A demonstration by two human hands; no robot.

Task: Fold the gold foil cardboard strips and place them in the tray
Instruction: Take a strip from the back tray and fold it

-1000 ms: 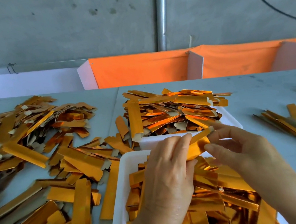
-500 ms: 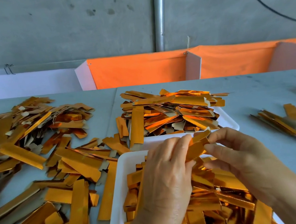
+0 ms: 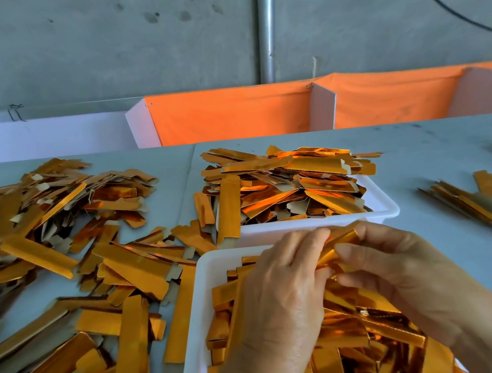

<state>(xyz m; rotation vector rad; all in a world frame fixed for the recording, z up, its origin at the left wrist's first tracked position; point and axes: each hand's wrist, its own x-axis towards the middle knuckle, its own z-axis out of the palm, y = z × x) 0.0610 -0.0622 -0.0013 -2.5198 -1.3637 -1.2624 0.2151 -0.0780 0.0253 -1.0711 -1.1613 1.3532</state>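
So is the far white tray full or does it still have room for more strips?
Full, heaped in fact. The far white tray holds a pile of gold strips that rises above its rim, and some strips hang over its left edge.

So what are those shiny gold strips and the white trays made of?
The strip held by the left hand and right hand looks like cardboard faced with gold foil: mirror-like orange glints, with dull tan backs showing on the loose strips. The near tray and far tray look like smooth white plastic, probably, given the rounded moulded rims.
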